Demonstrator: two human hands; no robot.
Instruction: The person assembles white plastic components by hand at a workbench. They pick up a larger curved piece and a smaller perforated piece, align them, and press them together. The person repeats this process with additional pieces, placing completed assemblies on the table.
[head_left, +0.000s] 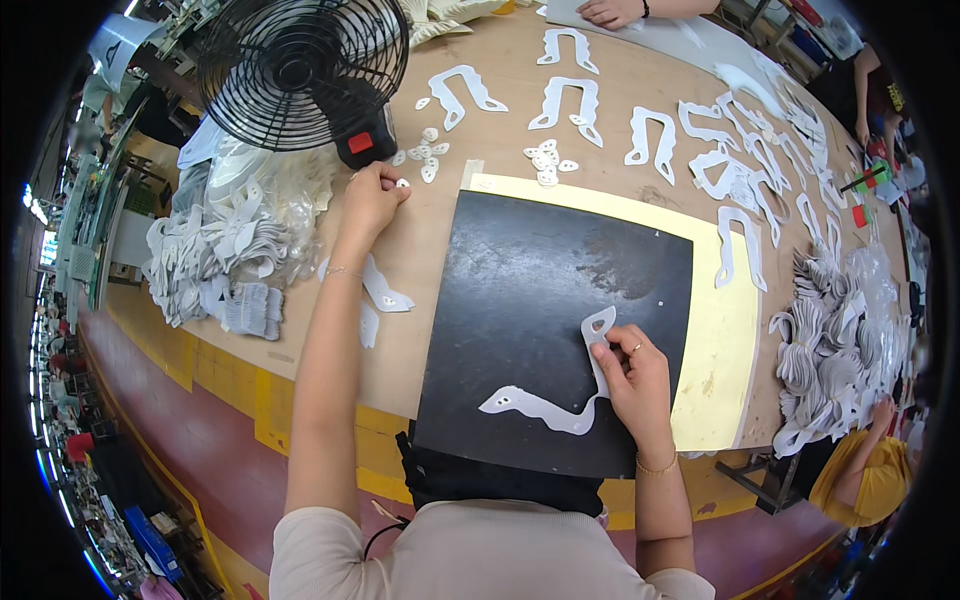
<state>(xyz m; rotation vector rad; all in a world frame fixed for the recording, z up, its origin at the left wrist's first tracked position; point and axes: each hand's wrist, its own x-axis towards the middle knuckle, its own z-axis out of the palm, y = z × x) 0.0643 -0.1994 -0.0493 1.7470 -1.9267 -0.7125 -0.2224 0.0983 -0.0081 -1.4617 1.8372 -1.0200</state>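
Observation:
My right hand [640,390] pinches one arm of a white U-shaped cut piece [550,412] against a black mat [530,260]. That piece has small holes at its ends, and its other arm stretches left across the mat. My left hand [372,205] is reached forward beside the fan's base, thumb and fingers closed at a small white oval piece [403,184]. Just beyond it lies a loose cluster of similar small oval pieces [428,150]. Another such cluster [545,160] sits above the mat's far edge. Under my left forearm are more white cut pieces [385,290], partly hidden.
A black fan [300,70] stands at the far left. Stacks of white pieces lie at left [235,240] and right [820,340]. A yellow sheet [720,350] lies under the mat. U-shaped pieces [575,105] are spread beyond. Another person's hand [612,12] rests at the far edge.

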